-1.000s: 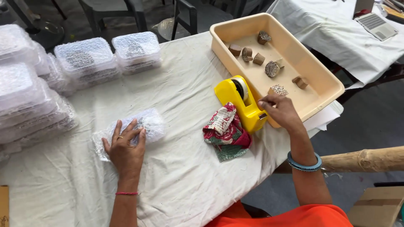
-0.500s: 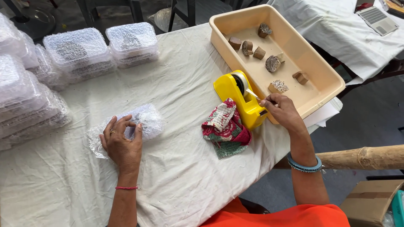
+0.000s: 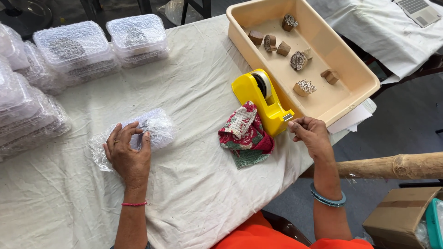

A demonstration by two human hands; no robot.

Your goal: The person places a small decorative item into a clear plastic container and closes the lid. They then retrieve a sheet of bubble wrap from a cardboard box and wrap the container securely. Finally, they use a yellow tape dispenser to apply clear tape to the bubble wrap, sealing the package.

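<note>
Left hand (image 3: 128,154) presses flat, pinning clear bubble-wrapped bundle (image 3: 143,133); right hand (image 3: 310,134) at 3 o'clock pinches tape end from yellow plastic tape dispenser (image 3: 260,99).

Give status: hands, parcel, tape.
Left hand flat on bubble-wrapped parcel, pinning it to the table. Right hand pinching at yellow tape dispenser cutter end. Folded cloth lies between hands.
</note>
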